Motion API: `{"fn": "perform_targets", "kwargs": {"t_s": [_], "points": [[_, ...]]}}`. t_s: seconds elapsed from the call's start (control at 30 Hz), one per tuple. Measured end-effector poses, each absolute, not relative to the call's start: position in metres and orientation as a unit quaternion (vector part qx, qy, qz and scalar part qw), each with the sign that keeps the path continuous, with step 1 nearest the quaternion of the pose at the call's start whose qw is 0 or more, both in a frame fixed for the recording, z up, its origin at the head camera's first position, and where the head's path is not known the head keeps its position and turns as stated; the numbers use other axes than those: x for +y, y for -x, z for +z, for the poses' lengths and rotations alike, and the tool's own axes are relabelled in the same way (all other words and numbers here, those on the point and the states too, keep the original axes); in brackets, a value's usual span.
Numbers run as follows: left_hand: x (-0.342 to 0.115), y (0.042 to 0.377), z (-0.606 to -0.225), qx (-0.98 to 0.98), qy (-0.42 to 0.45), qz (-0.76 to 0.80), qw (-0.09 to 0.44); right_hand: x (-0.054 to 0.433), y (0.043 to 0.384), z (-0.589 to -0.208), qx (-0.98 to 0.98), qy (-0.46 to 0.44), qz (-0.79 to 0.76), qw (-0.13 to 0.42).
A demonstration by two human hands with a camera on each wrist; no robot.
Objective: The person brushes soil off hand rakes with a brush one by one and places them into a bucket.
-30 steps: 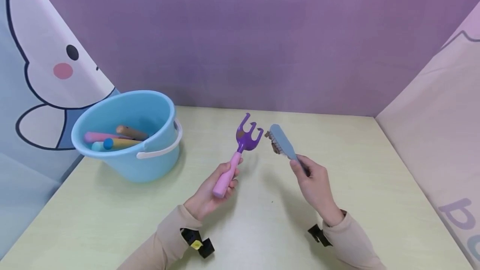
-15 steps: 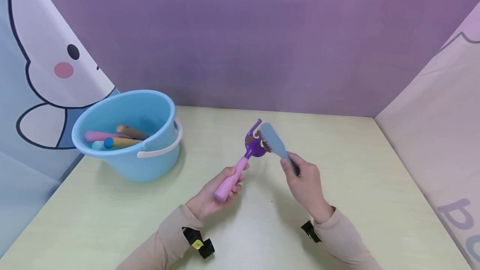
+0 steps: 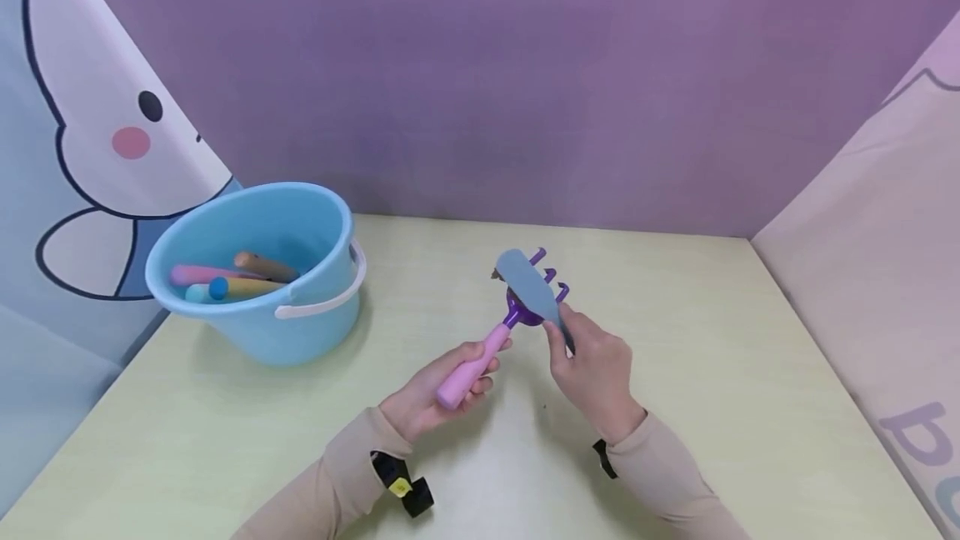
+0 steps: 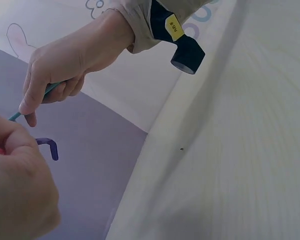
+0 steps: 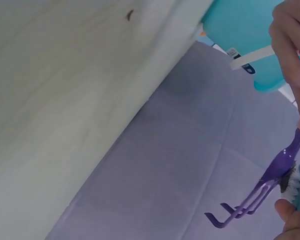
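My left hand point(image 3: 435, 390) grips the pink handle of a small purple hand rake point(image 3: 471, 367), holding it above the table with its tines pointing away. A blue-grey brush point(image 3: 527, 282) is pinched by its handle in my right hand point(image 3: 596, 365). The brush lies across the rake's head and hides much of it in the head view. In the right wrist view, the white bristles point(image 5: 291, 186), with brown dirt on them, touch the rake's purple head point(image 5: 280, 164). Only one tine point(image 4: 49, 145) shows in the left wrist view.
A light blue bucket point(image 3: 300, 332) with a white handle stands at the left of the pale table point(image 3: 720, 357), with several colored tool handles inside. A tiny dark speck point(image 5: 130, 15) lies on the table. A purple backdrop point(image 3: 525, 90) rises behind.
My right hand has moved left, bringing the brush from beside the rake onto its head and across it. The rake has shifted slightly right and tilted, its tines now pointing more to the right.
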State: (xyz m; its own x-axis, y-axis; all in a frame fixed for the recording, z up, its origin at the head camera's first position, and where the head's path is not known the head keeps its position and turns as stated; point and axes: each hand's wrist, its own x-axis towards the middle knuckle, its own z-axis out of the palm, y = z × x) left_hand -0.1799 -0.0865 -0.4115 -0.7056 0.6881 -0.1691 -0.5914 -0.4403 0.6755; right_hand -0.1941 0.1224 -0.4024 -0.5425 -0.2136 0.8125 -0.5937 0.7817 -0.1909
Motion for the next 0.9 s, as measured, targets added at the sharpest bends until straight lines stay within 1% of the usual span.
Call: {"fn": "perform_targets", "kwargs": {"t_s": [0.27,0.63,0.77,0.9], "points": [[-0.0892,0.1808,-0.417,0.379,-0.075,0.842,0.376,0.12,0.1949,-0.4006,-0.842,-0.246,0.201,0.437],[-0.0895,0.1779,-0.4199,0.371,-0.07,0.843,0.382,0.1251,0.1967,-0.4033,-0.846,-0.235,0.182,0.444],[-0.0882,0.1779,-0.4201,0.365,-0.069,0.846,0.381,0.1265,0.1977,-0.4036,-0.847,-0.23,0.186,0.441],[-0.0863,0.1777,-0.4202,0.366,-0.063,0.847,0.381,0.1285,0.1974,-0.404,-0.856,-0.219,0.201,0.423]]}}
